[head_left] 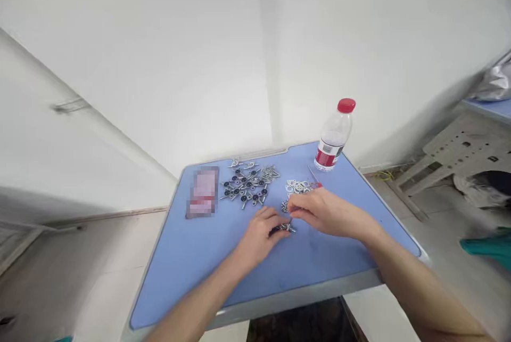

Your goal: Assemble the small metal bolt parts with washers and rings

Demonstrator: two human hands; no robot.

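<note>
My left hand (260, 233) is closed around a small metal fitting (288, 228) with a dark part and a thin prong, low over the blue tabletop. Just above it, my right hand (313, 210) pinches with thumb and forefinger, their tips almost at the fitting; whatever is between them is too small to make out. A little pile of tiny shiny metal pieces (285, 206) lies beside the right fingertips. Behind that hand are several flat silver plates with holes (296, 186). Several similar metal fittings with black round centres (249, 184) are spread beyond my left hand.
At the back right stands a plastic bottle (334, 137) with a red cap. A red-handled screwdriver (315, 178) lies near the plates. On the left is a phone-like flat object (203, 193), blurred out. A white wall (207, 65) rises behind the blue table (179, 273).
</note>
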